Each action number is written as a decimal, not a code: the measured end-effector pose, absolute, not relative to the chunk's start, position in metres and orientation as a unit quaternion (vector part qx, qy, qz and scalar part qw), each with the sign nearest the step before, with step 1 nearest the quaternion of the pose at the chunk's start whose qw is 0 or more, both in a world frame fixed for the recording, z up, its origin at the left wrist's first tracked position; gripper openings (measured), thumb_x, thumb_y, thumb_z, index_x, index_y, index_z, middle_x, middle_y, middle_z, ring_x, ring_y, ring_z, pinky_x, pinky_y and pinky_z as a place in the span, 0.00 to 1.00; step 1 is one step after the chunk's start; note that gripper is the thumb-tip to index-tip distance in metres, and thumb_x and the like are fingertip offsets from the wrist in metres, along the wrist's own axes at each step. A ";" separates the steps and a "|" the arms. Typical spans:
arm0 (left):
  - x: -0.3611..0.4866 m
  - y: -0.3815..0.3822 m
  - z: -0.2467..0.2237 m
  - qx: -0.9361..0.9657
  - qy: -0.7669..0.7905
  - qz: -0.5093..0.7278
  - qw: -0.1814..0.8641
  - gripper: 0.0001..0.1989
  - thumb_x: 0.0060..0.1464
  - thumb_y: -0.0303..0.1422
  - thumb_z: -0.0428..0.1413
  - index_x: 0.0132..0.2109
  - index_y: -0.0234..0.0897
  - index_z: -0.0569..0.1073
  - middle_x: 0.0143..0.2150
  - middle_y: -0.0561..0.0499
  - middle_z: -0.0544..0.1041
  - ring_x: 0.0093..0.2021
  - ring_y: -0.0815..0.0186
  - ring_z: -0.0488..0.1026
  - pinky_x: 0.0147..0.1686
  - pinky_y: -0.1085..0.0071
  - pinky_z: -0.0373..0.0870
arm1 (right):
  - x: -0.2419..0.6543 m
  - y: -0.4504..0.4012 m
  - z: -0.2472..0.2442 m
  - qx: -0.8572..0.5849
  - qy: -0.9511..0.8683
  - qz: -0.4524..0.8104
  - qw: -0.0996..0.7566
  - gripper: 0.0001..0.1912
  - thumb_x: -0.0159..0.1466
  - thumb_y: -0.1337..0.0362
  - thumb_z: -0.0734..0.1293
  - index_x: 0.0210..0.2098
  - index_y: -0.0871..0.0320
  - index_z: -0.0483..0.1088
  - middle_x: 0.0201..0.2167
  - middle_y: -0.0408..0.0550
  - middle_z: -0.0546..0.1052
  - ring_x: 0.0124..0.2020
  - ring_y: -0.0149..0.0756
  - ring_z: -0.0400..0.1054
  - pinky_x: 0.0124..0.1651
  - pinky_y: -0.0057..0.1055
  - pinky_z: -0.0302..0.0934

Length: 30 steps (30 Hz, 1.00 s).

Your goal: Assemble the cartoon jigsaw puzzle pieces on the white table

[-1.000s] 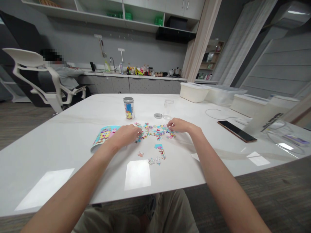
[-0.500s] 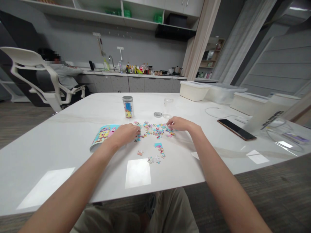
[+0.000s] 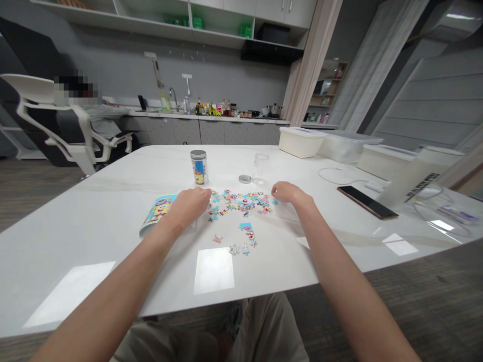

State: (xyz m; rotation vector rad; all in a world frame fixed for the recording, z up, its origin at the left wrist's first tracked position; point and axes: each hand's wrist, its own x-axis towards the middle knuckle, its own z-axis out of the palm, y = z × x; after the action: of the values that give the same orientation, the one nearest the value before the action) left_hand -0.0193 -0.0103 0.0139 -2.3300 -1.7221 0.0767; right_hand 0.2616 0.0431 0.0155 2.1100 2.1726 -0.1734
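Note:
Loose jigsaw puzzle pieces [image 3: 245, 202] lie in a wide scatter on the white table. At the left end of the scatter is my left hand [image 3: 190, 203], its fingers curled; what they hold, if anything, is hidden. My right hand [image 3: 287, 192] is just past the right end, fingers closed. A blue puzzle piece [image 3: 275, 202] shows right by its fingertips; whether it is gripped I cannot tell. Nearer to me lies a joined corner strip of puzzle [image 3: 248, 231], with a few pale pieces [image 3: 239, 249] below it. A curled cartoon picture sheet [image 3: 156, 213] is partly behind my left wrist.
Behind the pieces stand a lidded jar [image 3: 199, 167], a clear jar [image 3: 261, 168] and a metal lid [image 3: 245, 179]. To the right are a phone [image 3: 367, 202], a cable and storage boxes [image 3: 302, 142]. A person sits in a white chair [image 3: 68, 125] at the far left.
My right hand has shifted right, off the scatter, and the blue piece now shows by its fingertips. My left hand has drawn slightly left and up, uncovering pieces.

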 end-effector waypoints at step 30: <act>-0.028 -0.010 0.015 -0.796 -0.594 0.078 0.082 0.16 0.60 0.29 0.43 0.50 0.35 0.71 0.44 0.38 0.77 0.43 0.53 0.76 0.38 0.64 0.69 | 0.258 0.047 0.012 0.610 0.789 -0.067 -0.007 0.20 0.60 0.75 0.63 0.51 0.60 0.73 0.52 0.52 0.75 0.51 0.38 0.70 0.49 0.24 0.60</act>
State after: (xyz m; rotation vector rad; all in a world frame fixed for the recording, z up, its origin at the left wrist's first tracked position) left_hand -0.0275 -0.0099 0.0150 -2.3786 -1.7744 0.2322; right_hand 0.2579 0.0467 0.0125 1.9254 2.4901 -0.2099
